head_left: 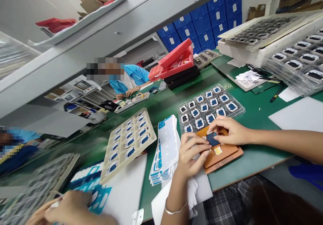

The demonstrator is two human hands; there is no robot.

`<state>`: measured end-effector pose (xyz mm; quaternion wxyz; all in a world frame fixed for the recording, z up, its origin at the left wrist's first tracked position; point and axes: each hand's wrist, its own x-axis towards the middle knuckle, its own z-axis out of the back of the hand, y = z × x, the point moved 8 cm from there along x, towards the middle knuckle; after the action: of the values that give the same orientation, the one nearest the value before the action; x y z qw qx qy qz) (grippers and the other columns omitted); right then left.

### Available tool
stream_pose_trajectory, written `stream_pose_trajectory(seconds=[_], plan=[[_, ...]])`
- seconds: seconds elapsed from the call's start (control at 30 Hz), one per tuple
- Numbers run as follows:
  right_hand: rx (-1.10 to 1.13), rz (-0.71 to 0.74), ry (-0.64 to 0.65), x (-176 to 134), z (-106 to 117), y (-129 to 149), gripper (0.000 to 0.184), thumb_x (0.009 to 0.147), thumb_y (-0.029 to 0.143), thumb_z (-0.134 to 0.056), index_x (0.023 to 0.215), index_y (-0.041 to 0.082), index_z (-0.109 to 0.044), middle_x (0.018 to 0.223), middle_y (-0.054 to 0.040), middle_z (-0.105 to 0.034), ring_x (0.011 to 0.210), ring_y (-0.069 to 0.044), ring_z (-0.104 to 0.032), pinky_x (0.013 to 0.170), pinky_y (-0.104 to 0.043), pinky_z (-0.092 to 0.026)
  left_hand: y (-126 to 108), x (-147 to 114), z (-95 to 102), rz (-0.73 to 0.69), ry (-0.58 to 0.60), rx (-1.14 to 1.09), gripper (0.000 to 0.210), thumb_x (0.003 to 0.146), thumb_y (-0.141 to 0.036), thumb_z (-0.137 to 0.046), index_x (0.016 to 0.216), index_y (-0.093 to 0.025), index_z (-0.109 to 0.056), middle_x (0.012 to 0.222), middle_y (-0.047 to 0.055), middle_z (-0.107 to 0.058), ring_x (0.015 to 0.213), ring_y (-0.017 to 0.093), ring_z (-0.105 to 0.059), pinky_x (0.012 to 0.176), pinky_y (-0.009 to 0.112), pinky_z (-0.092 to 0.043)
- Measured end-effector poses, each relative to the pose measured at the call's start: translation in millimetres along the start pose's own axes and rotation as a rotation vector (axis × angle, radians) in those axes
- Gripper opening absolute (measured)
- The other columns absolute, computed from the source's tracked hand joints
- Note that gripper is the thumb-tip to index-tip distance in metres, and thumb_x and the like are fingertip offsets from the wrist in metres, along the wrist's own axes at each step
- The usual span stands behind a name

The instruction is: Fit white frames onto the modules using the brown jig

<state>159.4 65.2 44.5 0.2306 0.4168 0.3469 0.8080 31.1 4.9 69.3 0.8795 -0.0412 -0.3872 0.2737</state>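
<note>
Both of my hands meet over an orange block (223, 155) near the table's front edge. Between them is a small dark blue rounded-square piece (212, 139). My right hand (230, 130) pinches it from the right, thumb lying on its face. On its left side, the fingertips of my left hand (193, 154) hold the edge; a bracelet circles that wrist. A small yellow piece (217, 150) lies on the block just below. Right behind my hands, a clear tray (180, 119) carries several white-framed dark pieces.
Left of my hands lies a stack of white and blue sheets (166, 147), then a beige tray (148, 115) of similar pieces. A co-worker's blurred hand (73, 206) is at lower left. Across the table sit a red box (176, 62) and another person. Stacked trays (287, 83) stand right.
</note>
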Motion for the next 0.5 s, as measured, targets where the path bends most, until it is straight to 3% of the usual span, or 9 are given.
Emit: stream_pose_trajectory(seconds=[0.27, 0.43, 0.5], plan=[[-0.156, 0.068, 0.040, -2.1, -7.8, -0.1, 0.016, 0.075, 0.007, -0.061, 0.085, 0.019, -0.063, 0.084, -0.0026, -0.065, 0.084, -0.020, -0.054, 0.079, -0.036, -0.041, 3.4, -0.7, -5.4, 0.035, 0.043, 0.006, 0.013, 0.090, -0.024, -0.059, 0.093, -0.021, -0.071, 0.092, 0.005, -0.072, 0.091, 0.021, -0.054, 0.082, 0.041, -0.043], [-0.171, 0.091, 0.052, -4.8, -6.5, -0.3, 0.003, 0.085, 0.020, -0.060, 0.084, 0.021, -0.062, 0.085, -0.0041, -0.064, 0.085, -0.022, -0.056, 0.077, -0.036, -0.044, 2.2, -1.6, -13.1, 0.058, 0.056, 0.006, 0.019, 0.090, -0.035, -0.062, 0.095, -0.021, -0.074, 0.098, 0.004, -0.074, 0.096, 0.021, -0.054, 0.087, 0.041, -0.044], [-0.180, 0.090, 0.053, -7.4, -4.6, -3.6, 0.007, 0.088, 0.027, -0.059, 0.083, 0.023, -0.063, 0.083, -0.0043, -0.064, 0.082, -0.022, -0.057, 0.072, -0.035, -0.046, 2.0, -2.5, -15.8, 0.045, 0.031, 0.019, 0.024, 0.090, -0.040, -0.061, 0.092, -0.020, -0.075, 0.096, 0.003, -0.075, 0.098, 0.021, -0.054, 0.089, 0.040, -0.045]])
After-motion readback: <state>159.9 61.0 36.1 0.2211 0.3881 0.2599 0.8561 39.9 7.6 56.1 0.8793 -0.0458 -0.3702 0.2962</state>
